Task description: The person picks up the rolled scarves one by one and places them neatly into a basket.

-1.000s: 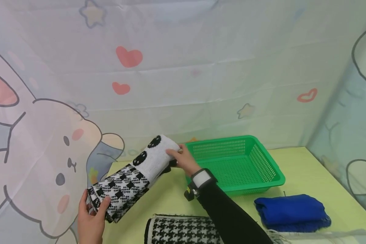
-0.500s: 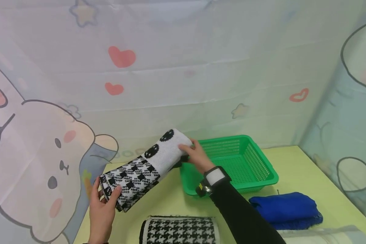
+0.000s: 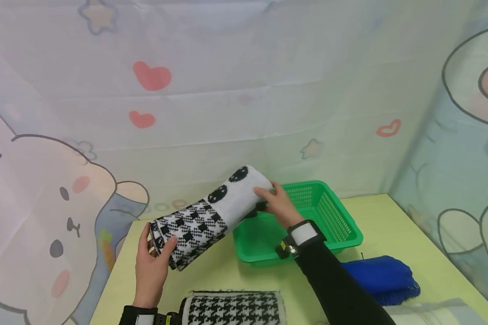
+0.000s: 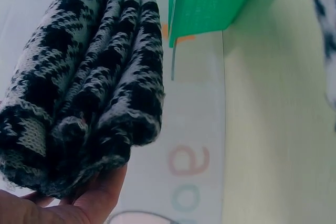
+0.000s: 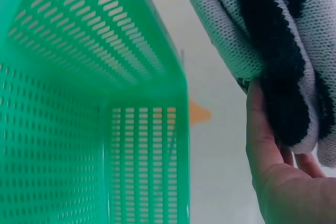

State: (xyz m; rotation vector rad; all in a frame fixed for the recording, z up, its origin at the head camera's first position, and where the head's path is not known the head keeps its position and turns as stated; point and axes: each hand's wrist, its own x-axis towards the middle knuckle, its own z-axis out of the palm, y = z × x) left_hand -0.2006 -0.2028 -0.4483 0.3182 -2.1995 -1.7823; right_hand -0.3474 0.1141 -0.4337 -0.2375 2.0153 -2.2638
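Observation:
A folded black-and-white knit scarf, checked at one end and white with black ovals at the other, is held up at a slant in both hands. My left hand grips its lower checked end, thumb on the front face. At the raised white end, my right hand pinches the fold, overlapping the green basket's near left part in the head view. Stacked layers of the scarf show in the left wrist view. The open mesh basket stands beside the right hand, its visible inside bare.
A folded houndstooth scarf lies at the table's front. To the right, a folded blue fringed cloth sits near a pale cloth. A printed curtain hangs behind the yellow-green table.
Both hands have carried the scarf up and to the right, so its white end now overlaps the basket's left side in the head view. The head view has shifted slightly right.

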